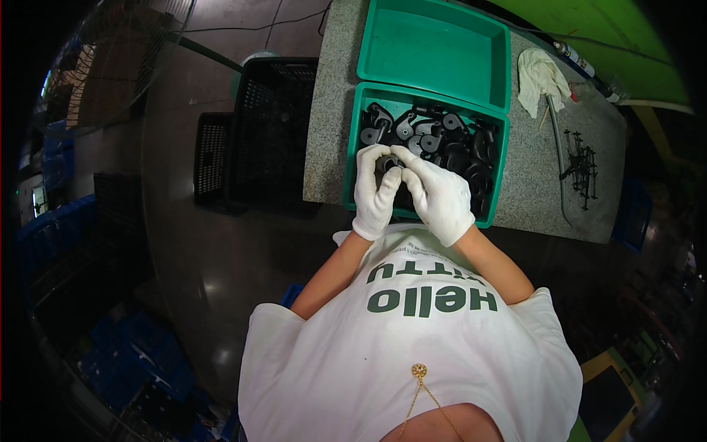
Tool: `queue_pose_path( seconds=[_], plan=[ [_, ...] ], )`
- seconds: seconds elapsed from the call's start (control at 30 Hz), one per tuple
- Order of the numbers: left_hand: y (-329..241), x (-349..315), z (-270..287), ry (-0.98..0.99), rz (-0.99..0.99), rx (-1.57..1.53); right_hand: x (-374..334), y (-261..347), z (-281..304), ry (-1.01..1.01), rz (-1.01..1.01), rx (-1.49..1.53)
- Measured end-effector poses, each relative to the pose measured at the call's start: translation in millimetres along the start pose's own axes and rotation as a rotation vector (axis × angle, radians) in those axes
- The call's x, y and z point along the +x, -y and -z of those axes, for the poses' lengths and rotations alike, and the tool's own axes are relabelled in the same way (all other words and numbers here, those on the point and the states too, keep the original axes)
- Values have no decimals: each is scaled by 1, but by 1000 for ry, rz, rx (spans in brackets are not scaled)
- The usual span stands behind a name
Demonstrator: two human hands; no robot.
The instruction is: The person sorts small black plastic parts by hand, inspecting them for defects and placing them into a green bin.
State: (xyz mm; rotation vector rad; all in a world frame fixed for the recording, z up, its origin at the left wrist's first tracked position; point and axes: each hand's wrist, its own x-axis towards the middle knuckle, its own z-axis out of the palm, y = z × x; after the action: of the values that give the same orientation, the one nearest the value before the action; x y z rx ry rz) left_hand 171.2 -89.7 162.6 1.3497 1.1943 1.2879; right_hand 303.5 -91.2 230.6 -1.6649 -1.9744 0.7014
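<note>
Over the near side of a green bin (500,166), both my hands, in white gloves, come together around a small black part (389,163). My left hand (374,193) curls its thumb and fingers about the part's left side. From the right, my right hand (444,197) closes in with thumb and fingertips bent toward it. Most of that part is covered by the gloves, so its exact kind is hidden. Below and beyond the hands the bin holds several black and grey plastic pieces (453,121), rounded, with arms and round holes, resembling caster housings.
A second green bin (434,44) adjoins the first on the far side of the speckled table (331,140). At right lie a white cloth (541,81), a spray can (574,59) and a bundle of thin black pieces (582,169). Black crates (269,132) stand left of the table.
</note>
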Motion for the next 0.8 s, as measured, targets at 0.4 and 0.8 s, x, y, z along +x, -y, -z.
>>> queue_pose_path(
  seconds=[0.4, 0.8],
  plan=[
    [115, 72, 129, -769, 666, -288, 107, -76, -78, 296, -236, -340],
    [172, 91, 162, -693, 577, 28, 93, -87, -79, 232, -344, 209]
  ],
)
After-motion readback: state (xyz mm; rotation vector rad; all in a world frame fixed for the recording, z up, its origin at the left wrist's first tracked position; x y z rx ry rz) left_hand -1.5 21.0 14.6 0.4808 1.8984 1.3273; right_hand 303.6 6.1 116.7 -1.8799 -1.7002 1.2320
